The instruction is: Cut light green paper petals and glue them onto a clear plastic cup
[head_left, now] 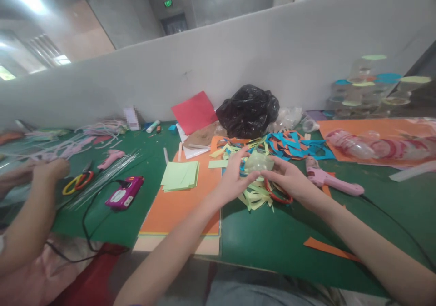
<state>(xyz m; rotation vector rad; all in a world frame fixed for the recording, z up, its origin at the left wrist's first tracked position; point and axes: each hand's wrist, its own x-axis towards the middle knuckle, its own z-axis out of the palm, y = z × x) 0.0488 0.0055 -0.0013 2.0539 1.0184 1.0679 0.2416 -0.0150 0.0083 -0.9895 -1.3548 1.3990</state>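
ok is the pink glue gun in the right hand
No, the pink glue gun lies on the green mat, and the right hand holds a clear plastic piece.

One clear plastic dome (259, 162), two hands (233, 178) (289, 178)

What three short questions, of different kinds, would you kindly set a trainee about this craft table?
1. Multiple choice: what do the fingers of the left hand and right hand both touch? A) a clear plastic piece B) a black plastic bag C) a red card
2. True or false: the pink glue gun lies to the right of the right hand.
3. Short answer: whose hand is nearest the scissors with yellow and red handles?

Key: 1 A; 2 true; 3 the co-worker's hand.
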